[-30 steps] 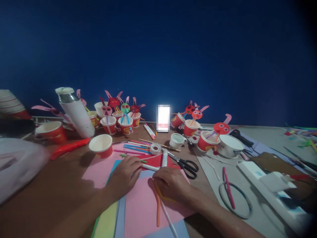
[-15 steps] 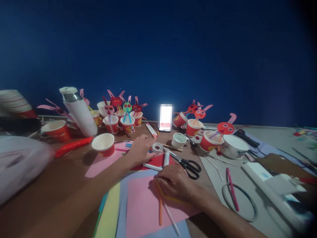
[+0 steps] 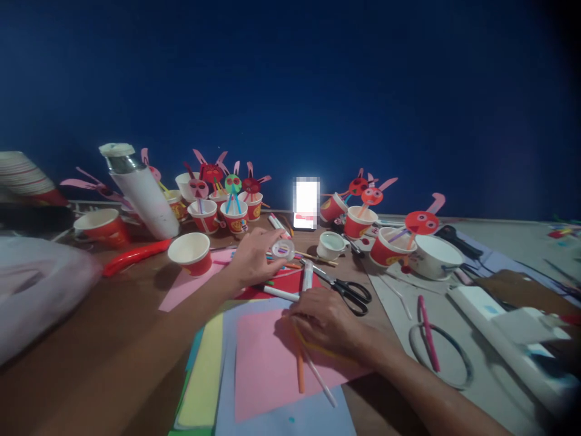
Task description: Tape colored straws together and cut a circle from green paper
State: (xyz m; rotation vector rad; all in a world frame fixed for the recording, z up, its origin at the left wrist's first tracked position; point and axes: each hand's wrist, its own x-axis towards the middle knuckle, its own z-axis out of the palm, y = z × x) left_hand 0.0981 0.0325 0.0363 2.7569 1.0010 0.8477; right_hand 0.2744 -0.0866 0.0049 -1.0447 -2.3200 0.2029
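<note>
My left hand (image 3: pixel 256 257) is closed, pinching a small roll of clear tape (image 3: pixel 289 251) between thumb and fingers, above several pens and sticks. My right hand (image 3: pixel 329 321) rests closed over a pink paper sheet (image 3: pixel 258 369). From under it stick out an orange straw (image 3: pixel 301 369), a white straw (image 3: pixel 323 383) and a thin yellow strip (image 3: pixel 333 354); their upper ends are hidden by the fingers. Black-handled scissors (image 3: pixel 356 297) lie beyond the right hand. Between the hands are a white marker (image 3: pixel 280 293) and red paper (image 3: pixel 290 281).
Red paper cups (image 3: pixel 190 257) with rabbit-faced figures stand along the wall. A white bottle (image 3: pixel 145 203) leans at left, beside a plastic bag (image 3: pixel 40 290). A small cup (image 3: pixel 331 245), a lit phone (image 3: pixel 305 221) and a power strip (image 3: pixel 499 345) are also around.
My left hand has taken hold of the tape roll and tipped it up off the table. My right hand stays on the straws. The view has tilted slightly down.
</note>
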